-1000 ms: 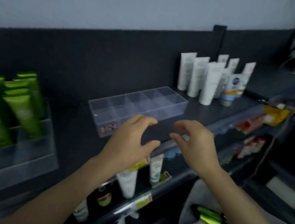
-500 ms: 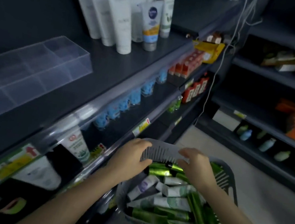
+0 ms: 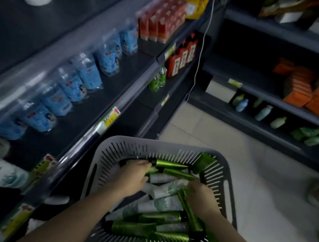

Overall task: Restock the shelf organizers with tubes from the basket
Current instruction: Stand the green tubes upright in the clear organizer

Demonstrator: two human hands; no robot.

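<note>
Head view, single entry: grey slotted basket (image 3: 126,151) low in front of the person, beside the dark shelf (image 3: 144,80) on their left, apparently set there so stock is within reach while facing the shelving. Contents: a loose heap of tubes (image 3: 161,216), green ones and pale white ones, lying crosswise over each other. Left hand (image 3: 132,174) is down inside the basket at its far left, knuckles up, fingers (image 3: 143,163) curled over the heap next to the black cap end of a green tube (image 3: 170,165), with another green tube showing from under them; blur keeps me from telling whether they are clamped on anything. Right hand (image 3: 201,198) is also in the heap, towards the right wall, its fingers (image 3: 193,186) bent down among pale and green tubes, grip likewise not readable. Judged step: picking out tubes to carry up. Shelf organizers: not in this view. Also present: blue-labelled bottles (image 3: 101,58) in a row on the shelf; pale tiled floor (image 3: 225,136).
</note>
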